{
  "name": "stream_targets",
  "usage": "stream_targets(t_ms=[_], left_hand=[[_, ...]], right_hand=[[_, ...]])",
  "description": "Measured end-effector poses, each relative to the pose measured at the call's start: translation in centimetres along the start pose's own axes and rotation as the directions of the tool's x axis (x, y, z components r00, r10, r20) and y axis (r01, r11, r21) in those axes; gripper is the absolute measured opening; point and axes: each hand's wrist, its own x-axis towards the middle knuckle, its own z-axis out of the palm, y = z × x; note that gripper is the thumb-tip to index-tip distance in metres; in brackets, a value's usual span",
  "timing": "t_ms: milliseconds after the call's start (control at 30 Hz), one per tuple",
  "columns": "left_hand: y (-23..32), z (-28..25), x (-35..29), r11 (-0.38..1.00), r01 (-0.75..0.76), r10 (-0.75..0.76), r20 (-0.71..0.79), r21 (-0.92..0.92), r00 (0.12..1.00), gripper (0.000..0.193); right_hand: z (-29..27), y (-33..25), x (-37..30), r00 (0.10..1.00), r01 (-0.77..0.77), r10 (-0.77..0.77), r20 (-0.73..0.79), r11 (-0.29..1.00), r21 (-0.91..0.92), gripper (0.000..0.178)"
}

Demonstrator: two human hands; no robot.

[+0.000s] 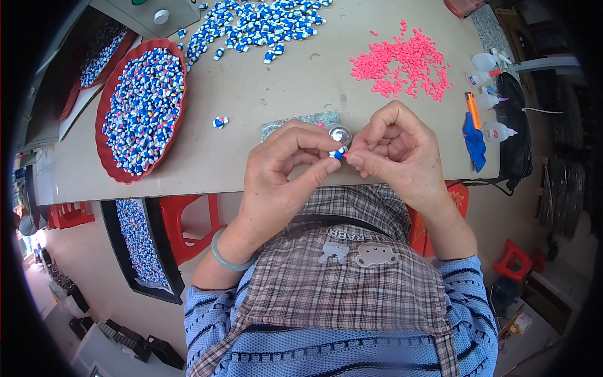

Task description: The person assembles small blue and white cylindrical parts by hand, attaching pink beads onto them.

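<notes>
Between the thumb and fingers of my left hand [279,160] is a small blue-and-white figurine [338,153]. My right hand [402,147] pinches a tiny pink piece [346,155] with thumb and forefinger, right against the figurine's side. Whether the two pieces are joined, I cannot tell. Just beyond my fingertips stands a small round clear dish [340,134], next to a greyish patterned mat [323,117] partly covered by my left hand. A single blue-and-white figurine [220,122] lies on the table to the left.
A red scalloped tray [107,147] of figurines stands at left, with a loose figurine pile [257,25] at the back. Pink pieces [402,63] spread at back right. Squeeze bottles [499,132], an orange lighter-like item [473,110] and a blue balloon-like scrap [474,143] line the right edge.
</notes>
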Motion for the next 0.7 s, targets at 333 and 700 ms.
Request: stream_targets(t_ms=[333, 700], left_hand=[[0.3, 0.3, 0.4, 0.814, -0.300, 0.288, 0.103, 0.498, 0.952, 0.018], [-0.3, 0.0, -0.5, 0.966, -0.154, 0.149, 0.039, 0.207, 0.988, 0.016]], right_hand=[[0.4, 0.2, -0.7, 0.987, 0.075, -0.113, -0.110, 0.949, -0.306, 0.024], [-0.2, 0.6, -1.2, 0.997, 0.040, -0.064, -0.047, 0.916, -0.399, 0.024]])
